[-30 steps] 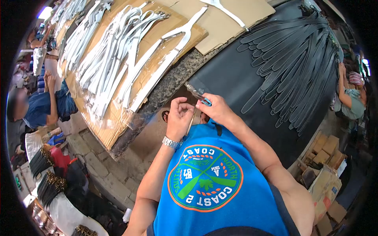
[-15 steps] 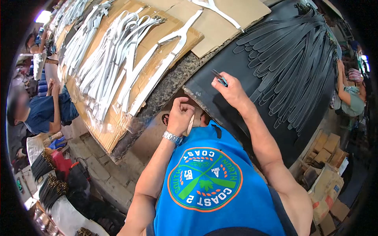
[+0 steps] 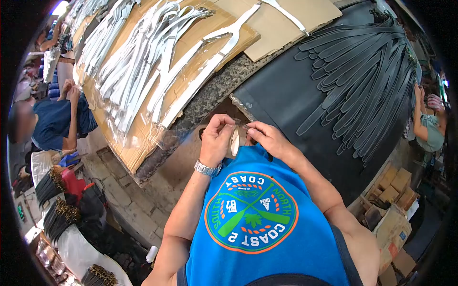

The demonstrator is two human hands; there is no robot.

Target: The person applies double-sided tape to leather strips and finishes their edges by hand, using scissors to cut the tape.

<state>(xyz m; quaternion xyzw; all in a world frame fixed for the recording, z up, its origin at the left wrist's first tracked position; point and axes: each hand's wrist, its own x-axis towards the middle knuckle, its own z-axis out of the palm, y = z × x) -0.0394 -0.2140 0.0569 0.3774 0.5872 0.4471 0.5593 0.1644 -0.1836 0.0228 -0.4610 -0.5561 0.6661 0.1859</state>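
My left hand [image 3: 215,144], with a watch on its wrist, is closed in front of the blue shirt, its thumb and index finger pinched. A cream ring-shaped piece [image 3: 235,141] that looks like a roll sits against its palm. Close on the right is my right hand [image 3: 267,138], fingers pinched together near the left fingertips. Something thin and dark shows at its fingertips, too small to name. Both hands are over the gap between the tables, beside the corner of the black surface [image 3: 267,100].
White straps [image 3: 143,66] lie on plastic-covered cardboard [image 3: 138,148] at left; black straps [image 3: 358,86] fan out at right. One person [image 3: 55,121] is at far left, another [image 3: 429,126] at far right. Cardboard boxes [image 3: 391,229] stand lower right, black strap bundles [image 3: 57,217] lower left.
My right hand has moved left and down from above the black surface to beside my left hand. The small blue-handled tool it held no longer shows clearly. The view has shifted slightly.
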